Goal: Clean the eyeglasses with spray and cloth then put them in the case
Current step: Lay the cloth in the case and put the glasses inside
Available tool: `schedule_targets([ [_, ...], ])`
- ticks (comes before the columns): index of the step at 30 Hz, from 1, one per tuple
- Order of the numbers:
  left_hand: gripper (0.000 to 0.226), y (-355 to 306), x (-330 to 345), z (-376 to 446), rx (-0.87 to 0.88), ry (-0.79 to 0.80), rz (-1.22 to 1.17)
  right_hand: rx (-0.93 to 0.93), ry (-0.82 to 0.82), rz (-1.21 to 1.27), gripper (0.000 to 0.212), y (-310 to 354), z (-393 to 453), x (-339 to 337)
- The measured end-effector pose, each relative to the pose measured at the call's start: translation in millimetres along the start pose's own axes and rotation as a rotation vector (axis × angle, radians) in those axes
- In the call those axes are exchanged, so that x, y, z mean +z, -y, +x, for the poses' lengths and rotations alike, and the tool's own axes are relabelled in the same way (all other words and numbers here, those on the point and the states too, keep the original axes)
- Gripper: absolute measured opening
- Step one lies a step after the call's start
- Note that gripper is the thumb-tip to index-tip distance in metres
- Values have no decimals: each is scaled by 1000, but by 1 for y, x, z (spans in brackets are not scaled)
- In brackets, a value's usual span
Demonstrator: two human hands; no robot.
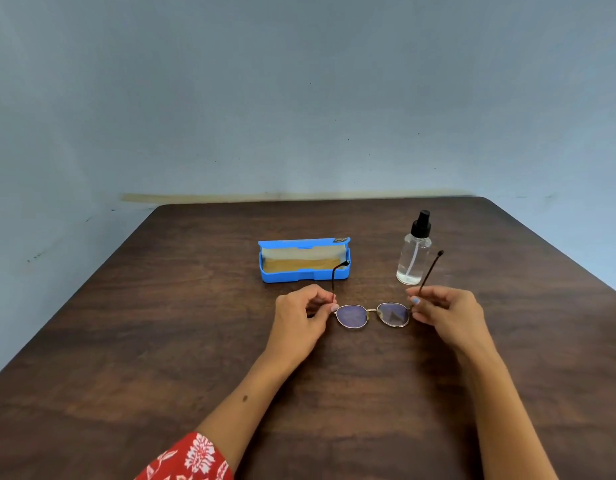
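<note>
Gold-rimmed eyeglasses (372,315) with tinted lenses are held just above the wooden table (161,341), lenses toward me and both dark temples open, pointing away. My left hand (301,315) pinches the left temple near its hinge. My right hand (445,311) pinches the right temple the same way. Behind the glasses lies an open blue case (304,260) with a yellowish cloth folded inside it. A clear spray bottle (413,252) with a black pump top stands upright to the right of the case, behind my right hand.
The table's far edge meets a pale blue wall (299,98). A red floral sleeve (192,460) shows at the bottom left.
</note>
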State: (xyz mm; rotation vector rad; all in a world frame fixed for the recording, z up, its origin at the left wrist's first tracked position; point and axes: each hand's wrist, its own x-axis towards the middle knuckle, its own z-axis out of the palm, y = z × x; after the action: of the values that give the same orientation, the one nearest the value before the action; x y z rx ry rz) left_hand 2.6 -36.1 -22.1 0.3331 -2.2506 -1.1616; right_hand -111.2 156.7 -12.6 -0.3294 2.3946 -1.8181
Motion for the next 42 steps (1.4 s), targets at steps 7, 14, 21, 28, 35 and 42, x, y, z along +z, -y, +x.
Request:
schedule_targets([
  [7,16,-3,5,2,303,60,312,81,136,94,22,0,10,-7],
  [14,29,-11,7,6,370,301,622,168,301,82,17,13,18,-17],
  [21,24,-11,5,7,319,284,577,17,200,-302,16,17,23,-11],
  [28,34,-7,7,4,180,132,367,-123,141,-729,18,23,18,11],
  [35,37,-2,2,-1,172,115,236,-139,128,-790,16,23,12,14],
  [42,14,-1,-15,10,-176,49,-188,-59,419,-390,17,32,8,-4],
])
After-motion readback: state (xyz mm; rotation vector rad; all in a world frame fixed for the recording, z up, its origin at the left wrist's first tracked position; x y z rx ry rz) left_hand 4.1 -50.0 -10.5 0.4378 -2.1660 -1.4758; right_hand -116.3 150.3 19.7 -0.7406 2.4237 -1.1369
